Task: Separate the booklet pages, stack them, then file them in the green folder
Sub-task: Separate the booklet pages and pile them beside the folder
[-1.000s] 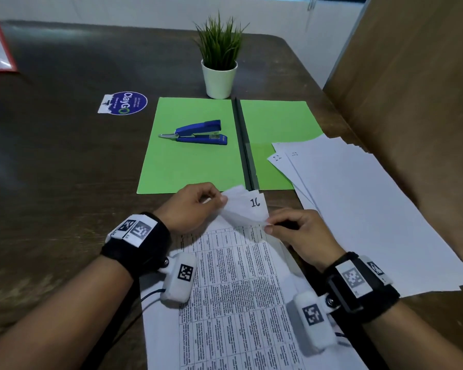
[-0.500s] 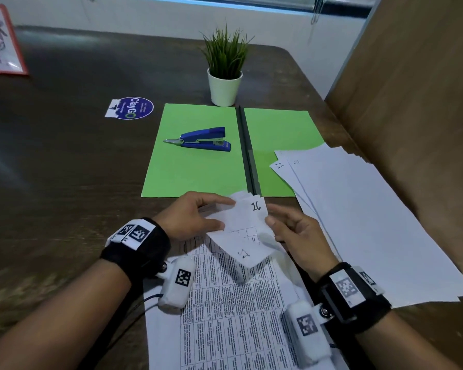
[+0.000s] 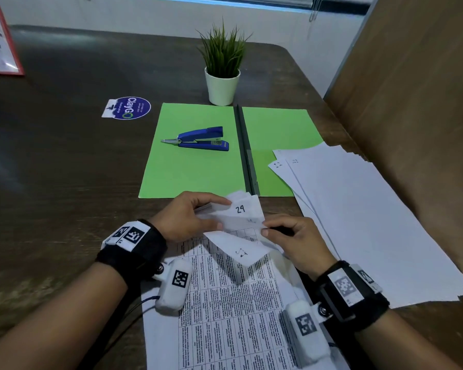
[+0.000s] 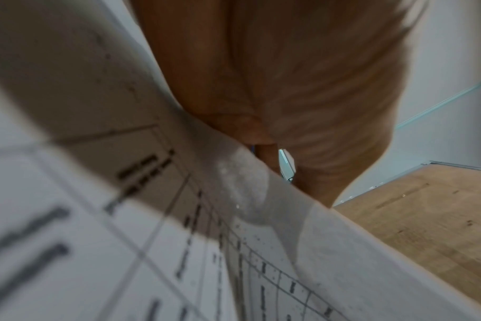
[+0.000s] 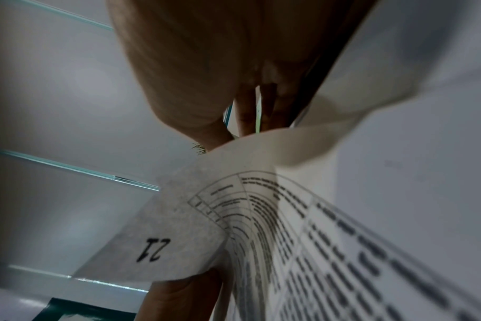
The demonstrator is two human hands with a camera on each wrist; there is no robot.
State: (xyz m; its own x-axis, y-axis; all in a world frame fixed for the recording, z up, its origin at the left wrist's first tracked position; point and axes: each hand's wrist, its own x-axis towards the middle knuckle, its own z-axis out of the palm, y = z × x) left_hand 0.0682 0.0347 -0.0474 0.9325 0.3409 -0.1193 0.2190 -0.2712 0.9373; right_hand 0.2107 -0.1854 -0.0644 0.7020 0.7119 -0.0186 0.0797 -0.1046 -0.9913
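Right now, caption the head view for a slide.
Both hands, left and right, peel booklet pages apart before the open green folder.

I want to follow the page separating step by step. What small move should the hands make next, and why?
Probably peel the folded-down corner sheet free with the right hand while the left hand keeps its grip on the booklet corner: both pinch there, and the pile of loose pages lies right.

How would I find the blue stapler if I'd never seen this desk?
Look for the open green folder lying flat on the dark table, just in front of the small potted plant. On its left half lies the blue stapler, the only blue, solid tool there; everything else nearby is paper.
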